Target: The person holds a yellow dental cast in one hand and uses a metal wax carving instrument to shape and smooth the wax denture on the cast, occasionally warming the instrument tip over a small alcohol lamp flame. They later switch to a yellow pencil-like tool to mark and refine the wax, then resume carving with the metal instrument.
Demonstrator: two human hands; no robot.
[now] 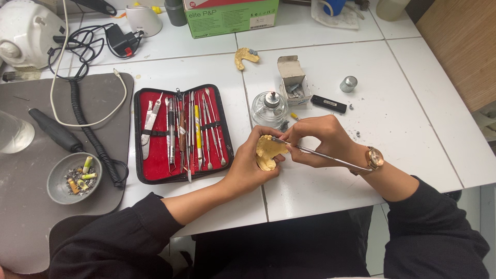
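My left hand [250, 165] grips a yellow dental cast [268, 152] just above the white table's front edge. My right hand [323, 139] holds a thin metal carving instrument [323, 154] like a pen, its tip touching the top of the cast. A gold wristwatch [374, 157] sits on my right wrist. Both sleeves are black.
An open red-lined case of metal instruments [181, 134] lies left of my hands. Behind them stand a glass spirit lamp [269, 107], a small open box [293, 80], a black lighter [328, 104], a metal cap [349, 83] and another yellow cast [245, 56]. A grey mat [31, 206] with a handpiece [54, 130] and a bowl [73, 178] lies at left.
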